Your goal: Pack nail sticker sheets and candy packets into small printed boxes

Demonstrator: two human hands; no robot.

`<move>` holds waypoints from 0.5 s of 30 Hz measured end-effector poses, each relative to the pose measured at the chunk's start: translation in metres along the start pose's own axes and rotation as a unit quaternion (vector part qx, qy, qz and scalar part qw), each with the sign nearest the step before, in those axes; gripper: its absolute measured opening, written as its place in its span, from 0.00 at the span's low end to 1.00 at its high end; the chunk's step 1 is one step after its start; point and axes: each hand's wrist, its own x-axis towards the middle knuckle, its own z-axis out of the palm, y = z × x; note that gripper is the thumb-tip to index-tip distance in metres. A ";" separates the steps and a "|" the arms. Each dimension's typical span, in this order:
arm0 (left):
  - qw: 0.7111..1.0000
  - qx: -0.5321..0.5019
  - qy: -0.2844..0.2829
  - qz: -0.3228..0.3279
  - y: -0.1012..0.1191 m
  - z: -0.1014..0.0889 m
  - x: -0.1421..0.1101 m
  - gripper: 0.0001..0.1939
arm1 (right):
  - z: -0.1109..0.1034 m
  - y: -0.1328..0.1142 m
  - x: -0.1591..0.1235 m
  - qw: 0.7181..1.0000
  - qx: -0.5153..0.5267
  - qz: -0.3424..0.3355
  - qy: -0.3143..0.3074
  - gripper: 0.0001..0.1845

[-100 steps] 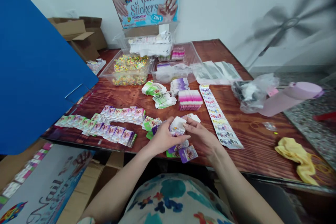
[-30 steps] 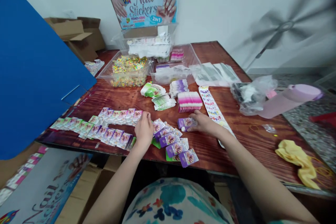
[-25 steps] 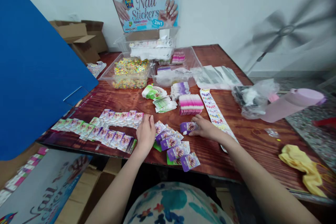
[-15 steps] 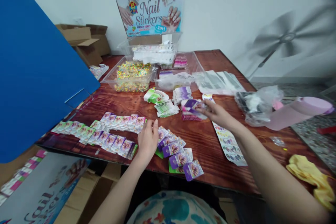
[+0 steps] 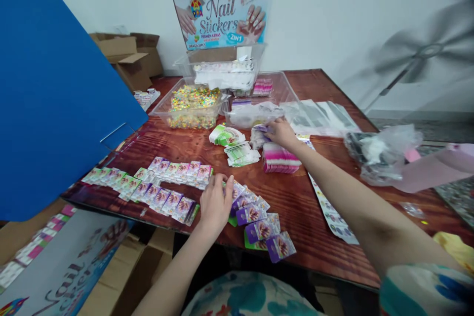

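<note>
My left hand [image 5: 217,202] rests on the table with its fingers bent and close together; whatever is under the fingertips is hidden. To its left lie overlapping rows of small nail sticker packets [image 5: 173,201]. On its right, purple and green cards [image 5: 261,229] are fanned toward the table's front edge. Farther off, my right hand [image 5: 282,132] is closed on a purple card [image 5: 262,129] at the purple-and-white stack [image 5: 257,140]. A pink-and-white stack [image 5: 280,159] sits just below that wrist, and a green-and-white stack [image 5: 242,154] lies to the left.
Clear plastic bins [image 5: 192,121] stand at the back, one with gold glittery packets. A nail sticker display box [image 5: 222,15] rises behind them. A blue panel [image 5: 66,108] blocks the left side. A sticker sheet [image 5: 331,215], plastic bags [image 5: 385,153] and a pink bottle [image 5: 437,168] lie right.
My right hand has moved from above the pink stack, back and left to the purple-and-white stack, taking the purple card along. My left hand stays among the packets. The view has shifted slightly.
</note>
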 end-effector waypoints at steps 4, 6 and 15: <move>0.999 -0.005 0.022 0.039 -0.003 -0.003 -0.008 0.17 | -0.016 0.005 -0.006 0.999 0.040 -0.013 -0.020 0.22; 0.998 -0.014 0.042 0.048 -0.006 -0.004 -0.015 0.17 | -0.028 0.001 -0.022 0.996 0.088 -0.009 0.007 0.23; 0.994 -0.090 0.046 0.036 -0.022 0.011 -0.053 0.27 | -0.069 -0.070 -0.213 0.948 0.244 -0.037 -0.201 0.51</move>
